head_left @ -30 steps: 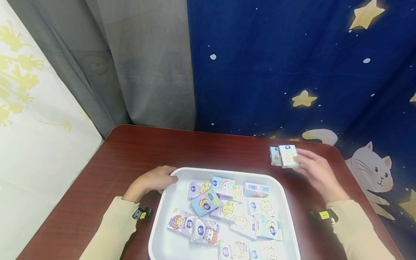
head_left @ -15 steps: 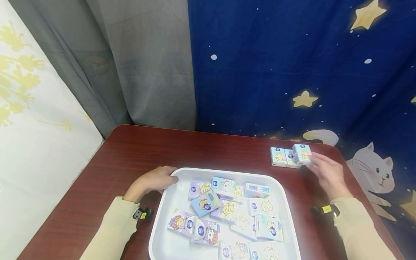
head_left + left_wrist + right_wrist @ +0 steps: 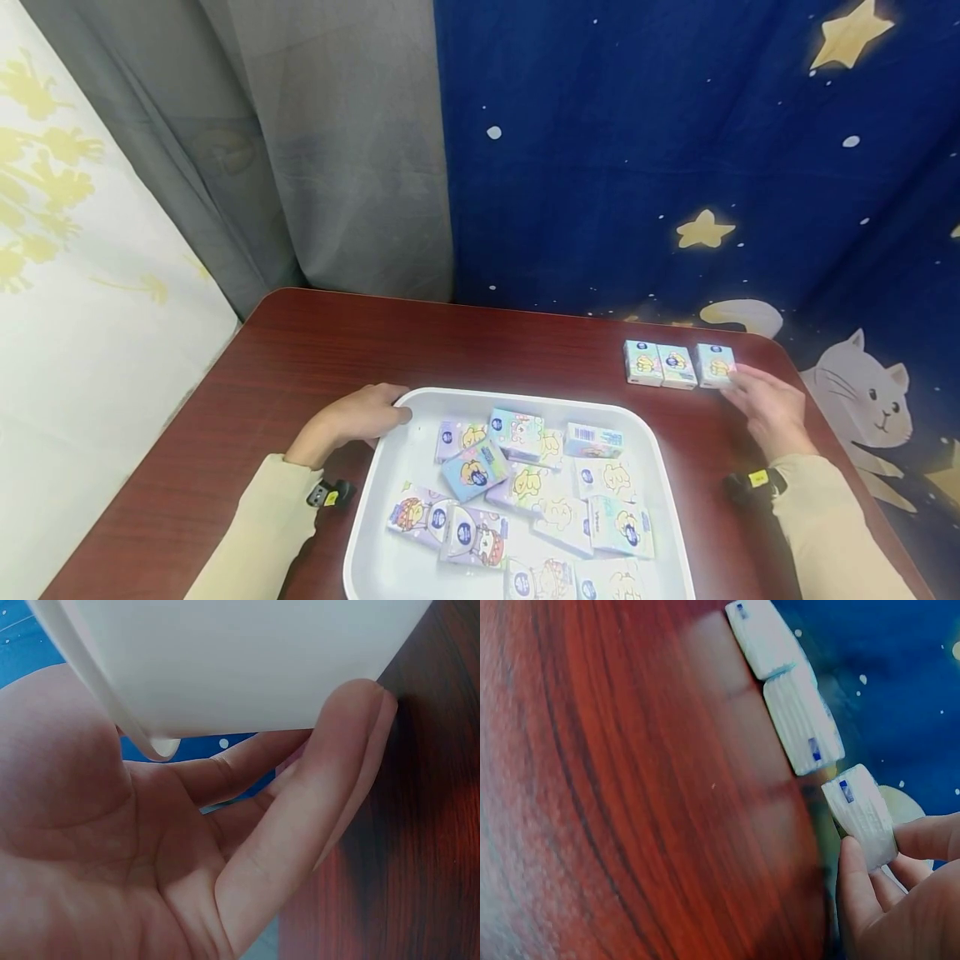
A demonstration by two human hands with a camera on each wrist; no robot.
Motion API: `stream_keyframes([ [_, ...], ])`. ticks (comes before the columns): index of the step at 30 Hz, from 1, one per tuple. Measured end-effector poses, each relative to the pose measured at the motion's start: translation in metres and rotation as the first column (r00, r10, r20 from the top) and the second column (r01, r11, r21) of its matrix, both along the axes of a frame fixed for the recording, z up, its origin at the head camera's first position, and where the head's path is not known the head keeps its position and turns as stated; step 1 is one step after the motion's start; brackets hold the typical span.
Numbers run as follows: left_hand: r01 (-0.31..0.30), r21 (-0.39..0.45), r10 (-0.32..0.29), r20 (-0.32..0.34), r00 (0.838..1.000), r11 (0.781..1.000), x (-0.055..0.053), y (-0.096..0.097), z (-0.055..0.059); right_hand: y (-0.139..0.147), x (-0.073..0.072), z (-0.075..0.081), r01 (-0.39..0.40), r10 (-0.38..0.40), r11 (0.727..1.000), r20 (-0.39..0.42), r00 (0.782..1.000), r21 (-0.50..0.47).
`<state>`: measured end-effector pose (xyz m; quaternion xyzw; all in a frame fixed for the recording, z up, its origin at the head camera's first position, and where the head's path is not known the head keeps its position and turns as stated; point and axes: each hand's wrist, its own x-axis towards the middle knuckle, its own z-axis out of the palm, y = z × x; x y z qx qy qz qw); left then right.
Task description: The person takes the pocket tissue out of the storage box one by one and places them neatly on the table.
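Observation:
My right hand (image 3: 768, 406) pinches a small pocket tissue pack (image 3: 714, 365) at the table's back right. In the right wrist view thumb and fingers hold this pack (image 3: 861, 814) by its near end, slightly apart from two others. Those two, a left pack (image 3: 643, 363) and a middle pack (image 3: 677, 367), lie side by side in a row. My left hand (image 3: 356, 414) grips the far left corner of a white tray (image 3: 517, 398). Its thumb hooks over the rim, and in the left wrist view the fingers (image 3: 300, 802) lie against the outer wall (image 3: 225, 667).
Several more tissue packs lie loose in the tray, some overlapping, such as a blue one (image 3: 474, 469) and a purple one (image 3: 474, 536). The dark red table (image 3: 450, 337) ends at a blue starry curtain (image 3: 562, 167) and a grey curtain (image 3: 352, 167).
The right hand has moved right and lowered its tissue pack from above the row to the row's right end. The middle pack now shows fully. Left hand and tray have not moved.

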<state>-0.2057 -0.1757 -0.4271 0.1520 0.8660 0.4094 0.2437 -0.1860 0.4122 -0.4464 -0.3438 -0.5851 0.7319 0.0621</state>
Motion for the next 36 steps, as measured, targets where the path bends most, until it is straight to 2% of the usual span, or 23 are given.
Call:
stream_keyframes([
  [3,0.001,0.001,-0.001,-0.001,1.0,1.0,0.0,0.0,0.0,0.001,0.001,-0.003,-0.038,0.034,0.995,0.046,0.998,0.089],
  [5,0.001,0.003,-0.001,-0.001,1.0,1.0,0.0,0.0,0.0,0.0,0.0,-0.005,-0.066,0.052,0.982,0.079,0.996,0.178],
  [10,0.001,0.009,-0.001,0.002,1.0,1.0,0.0,-0.001,0.0,-0.004,-0.002,-0.008,-0.123,0.057,0.911,0.174,0.983,0.394],
  [13,-0.002,0.008,0.002,0.006,1.0,1.0,0.001,-0.001,0.001,-0.006,-0.003,-0.008,-0.146,0.058,0.881,0.204,0.977,0.451],
  [18,-0.006,-0.001,0.006,0.008,1.0,1.0,0.001,0.0,0.001,-0.008,-0.005,-0.008,-0.16,0.064,0.865,0.211,0.975,0.475],
  [29,0.0,0.013,0.0,0.008,1.0,1.0,0.002,0.0,0.004,-0.012,-0.005,-0.007,-0.175,0.075,0.863,0.224,0.972,0.474],
  [36,0.003,0.006,-0.003,0.002,1.0,1.0,0.002,0.001,0.004,-0.01,-0.005,-0.008,-0.191,0.086,0.849,0.227,0.97,0.493],
])
